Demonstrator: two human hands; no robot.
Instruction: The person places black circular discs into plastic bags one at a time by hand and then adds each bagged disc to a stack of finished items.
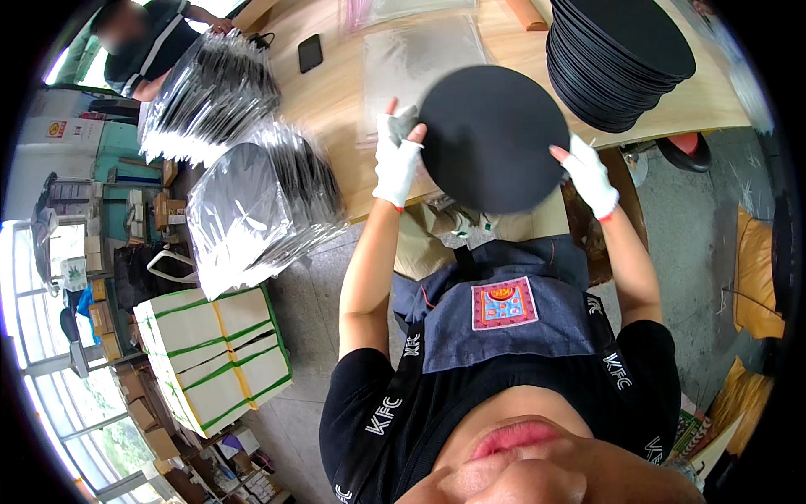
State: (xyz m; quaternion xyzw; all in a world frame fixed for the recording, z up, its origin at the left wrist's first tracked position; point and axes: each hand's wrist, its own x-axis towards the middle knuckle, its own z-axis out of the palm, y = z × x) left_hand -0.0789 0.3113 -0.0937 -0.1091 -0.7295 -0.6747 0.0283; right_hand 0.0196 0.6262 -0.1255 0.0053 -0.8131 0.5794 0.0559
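- Right now the black round disc (491,139) is held between the two gloved hands, over the near edge of the wooden table (336,101) and just above the person's lap.
- On its left rim the left hand (397,155) is clamped, thumb on the face toward the camera and fingers behind.
- Opposite, the right hand (590,175) grips the right rim, lower down, so the hands are apart with the disc spanning the gap.
- Being round, the disc has no long axis; its flat face tilts up toward the person.
- Straight beyond it, flat on the table, lies a clear plastic sleeve (420,59), closer to the left hand.
- Farther off on the right side stands the stack of black discs (617,59), nearer the right hand.
- Bagged discs (252,210) are piled to the left, well apart from both hands.
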